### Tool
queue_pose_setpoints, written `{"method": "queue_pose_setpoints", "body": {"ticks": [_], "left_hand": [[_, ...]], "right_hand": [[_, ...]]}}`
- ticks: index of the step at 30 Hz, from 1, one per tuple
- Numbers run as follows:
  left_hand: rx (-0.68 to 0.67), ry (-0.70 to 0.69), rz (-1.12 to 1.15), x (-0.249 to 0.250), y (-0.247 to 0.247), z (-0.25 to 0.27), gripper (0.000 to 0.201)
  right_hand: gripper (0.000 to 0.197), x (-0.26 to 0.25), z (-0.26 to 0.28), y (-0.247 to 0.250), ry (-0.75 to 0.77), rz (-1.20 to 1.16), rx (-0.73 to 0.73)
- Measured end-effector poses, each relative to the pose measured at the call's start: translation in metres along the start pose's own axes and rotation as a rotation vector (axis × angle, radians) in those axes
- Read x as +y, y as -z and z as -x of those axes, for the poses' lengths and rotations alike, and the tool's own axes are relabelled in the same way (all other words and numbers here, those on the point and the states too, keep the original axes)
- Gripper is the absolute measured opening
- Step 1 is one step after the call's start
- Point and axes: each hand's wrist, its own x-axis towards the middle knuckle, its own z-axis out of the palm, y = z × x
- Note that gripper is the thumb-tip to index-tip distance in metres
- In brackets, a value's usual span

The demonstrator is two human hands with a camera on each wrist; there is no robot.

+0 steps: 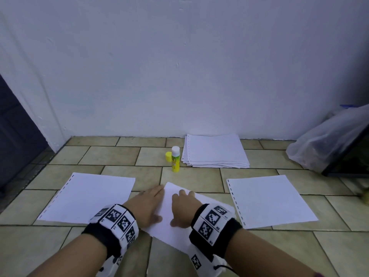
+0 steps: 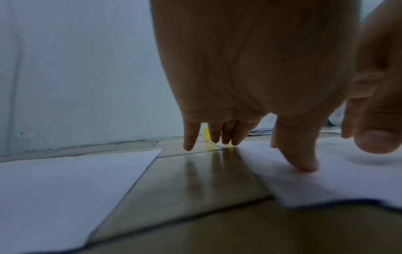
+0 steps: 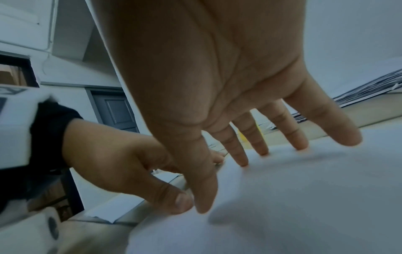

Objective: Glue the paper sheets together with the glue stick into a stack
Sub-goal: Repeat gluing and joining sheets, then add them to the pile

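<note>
A: Where are my hands?

B: From my remote seat I see the left hand (image 1: 148,204) and the right hand (image 1: 182,207) both spread flat, fingers straight, pressing on the turned white paper sheet (image 1: 169,218) lying on the beige tiled floor (image 1: 119,154) at six o'clock. The left thumb (image 2: 302,161) presses the sheet's edge; the other left fingers (image 2: 191,137) reach past it over bare tile.

A: And the glue?

B: The yellow-green glue stick with the white top (image 1: 175,159) stands upright at twelve o'clock, its round yellow cap (image 1: 168,156) lying just beside it at its nine o'clock. The pile of white punched sheets (image 1: 216,150) lies by the wall at one o'clock.

A: Other paper?

B: One single white sheet (image 1: 89,196) at nine o'clock, another (image 1: 269,200) at three o'clock, both flat.
</note>
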Motion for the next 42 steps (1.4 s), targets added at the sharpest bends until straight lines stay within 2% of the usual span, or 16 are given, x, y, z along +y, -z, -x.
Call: {"method": "queue_pose_setpoints", "body": {"ticks": [4,7,10,18,22,25,27,31,33,40,42], "left_hand": [[-0.096,0.08,-0.095,-0.003,-0.007,0.003,0.089],[-0.086,0.137,-0.206,-0.003,-0.011,0.002,0.088],[-0.083,0.165,-0.259,-0.001,-0.01,0.0,0.087],[-0.096,0.163,-0.294,0.0,-0.008,0.0,0.088],[-0.097,0.143,-0.24,-0.005,-0.008,-0.002,0.09],[-0.103,0.126,-0.195,-0.009,-0.007,-0.003,0.094],[-0.096,0.118,-0.194,-0.01,-0.007,-0.002,0.096],[-0.09,0.117,-0.176,-0.011,-0.007,-0.003,0.102],[-0.08,0.118,-0.166,-0.01,-0.006,-0.003,0.106],[0.018,0.123,-0.166,-0.006,-0.002,-0.001,0.109],[-0.013,0.16,-0.222,-0.004,0.004,0.001,0.104]], "right_hand": [[0.06,-0.01,-0.016,-0.01,-0.117,-0.214,-0.011],[0.074,-0.013,-0.021,-0.01,-0.001,-0.25,-0.024],[0.071,-0.004,-0.022,-0.006,0.017,-0.284,-0.031],[0.06,0.074,0.015,-0.02,-0.177,-0.435,0.003],[0.052,0.103,0.023,-0.025,-0.223,-0.343,0.082],[0.059,0.109,0.025,-0.023,-0.195,-0.277,0.103],[0.07,0.111,0.028,-0.019,-0.175,-0.26,0.082],[0.113,0.109,0.037,-0.019,-0.131,-0.24,-0.024],[0.126,0.107,0.037,-0.024,-0.123,-0.223,-0.04],[0.129,0.099,0.036,-0.025,-0.166,-0.1,-0.041],[0.121,0.086,0.038,-0.021,-0.218,0.029,0.004]]}}
